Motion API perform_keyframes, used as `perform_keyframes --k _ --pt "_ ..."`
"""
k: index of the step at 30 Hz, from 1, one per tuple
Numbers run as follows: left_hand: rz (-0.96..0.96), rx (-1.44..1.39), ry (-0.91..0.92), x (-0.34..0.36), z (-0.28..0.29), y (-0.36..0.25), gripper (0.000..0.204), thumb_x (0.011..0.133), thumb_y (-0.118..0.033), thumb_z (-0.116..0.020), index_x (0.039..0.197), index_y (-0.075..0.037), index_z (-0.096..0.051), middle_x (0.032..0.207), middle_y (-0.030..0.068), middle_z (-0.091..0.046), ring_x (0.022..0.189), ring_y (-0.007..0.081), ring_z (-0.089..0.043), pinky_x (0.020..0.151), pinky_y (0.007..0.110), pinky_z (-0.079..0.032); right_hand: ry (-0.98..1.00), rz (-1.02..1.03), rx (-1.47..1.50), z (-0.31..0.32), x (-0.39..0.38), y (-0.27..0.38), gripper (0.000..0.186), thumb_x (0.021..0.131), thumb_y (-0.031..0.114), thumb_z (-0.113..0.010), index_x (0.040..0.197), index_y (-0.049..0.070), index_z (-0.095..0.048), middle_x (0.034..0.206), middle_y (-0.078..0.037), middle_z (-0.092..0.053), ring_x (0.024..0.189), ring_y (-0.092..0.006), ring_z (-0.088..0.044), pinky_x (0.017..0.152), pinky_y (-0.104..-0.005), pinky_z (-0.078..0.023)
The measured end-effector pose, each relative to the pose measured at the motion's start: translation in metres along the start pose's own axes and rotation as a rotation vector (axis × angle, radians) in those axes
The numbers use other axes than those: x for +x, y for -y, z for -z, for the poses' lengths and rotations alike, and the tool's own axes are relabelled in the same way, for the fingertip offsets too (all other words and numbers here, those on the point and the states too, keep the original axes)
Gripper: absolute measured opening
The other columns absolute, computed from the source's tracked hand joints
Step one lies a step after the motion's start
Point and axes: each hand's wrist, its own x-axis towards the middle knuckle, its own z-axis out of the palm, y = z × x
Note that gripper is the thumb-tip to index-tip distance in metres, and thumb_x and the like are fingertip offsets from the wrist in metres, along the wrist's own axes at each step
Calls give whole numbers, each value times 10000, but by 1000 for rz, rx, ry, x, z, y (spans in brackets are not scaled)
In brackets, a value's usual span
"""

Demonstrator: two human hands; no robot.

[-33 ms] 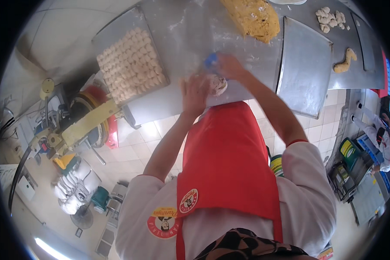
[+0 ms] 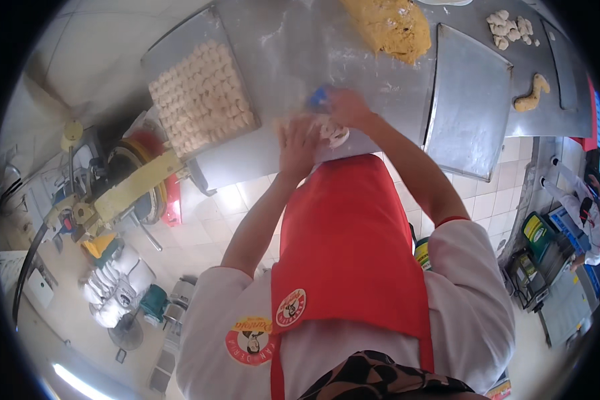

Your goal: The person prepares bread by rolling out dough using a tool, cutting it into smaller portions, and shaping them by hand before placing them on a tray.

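In my right hand (image 2: 349, 108) is a small blue thing (image 2: 319, 99), smeared by motion; its kind cannot be made out, and the fingers are closed around it. My left hand (image 2: 298, 141) is held low over the steel table with its fingers stretched, its tips blurred, beside a pale, floury lump of dough (image 2: 335, 135). The lump lies between the two hands, near the table's front edge. Part of it is hidden by the hands.
Rows of small dough pieces (image 2: 203, 100) fill most of a metal tray (image 2: 183, 53) at left. A bare tray (image 2: 470, 100) lies to the right. Beyond are yellow dough (image 2: 397, 30), pale scraps (image 2: 507, 28) and a curved dough strip (image 2: 532, 93). A machine (image 2: 130, 183) stands at left.
My right hand and the blue thing have shifted slightly left and nearer to me. My left hand stays in nearly the same place by the dough.
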Motion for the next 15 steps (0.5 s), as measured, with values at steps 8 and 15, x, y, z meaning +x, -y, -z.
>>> perform_keyframes --k 8,15 --pt "-203 -18 82 -6 27 -5 679 948 -498 -641 1547 -248 -444 1621 108 -354 1540 353 -250 1186 701 -146 -319 -330 4 138 57 -10 379 909 171 -651 1253 29 -579 1150 -269 -688 1076 -442 -664 910 -525 -537" --pt "-125 53 77 165 43 -12 666 917 -573 -639 1489 -249 -529 1407 86 -547 1305 338 -526 1045 538 -415 -839 -88 -396 202 68 -45 401 903 161 -607 1259 -20 -578 1111 -296 -659 1089 -476 -621 969 -528 -494"
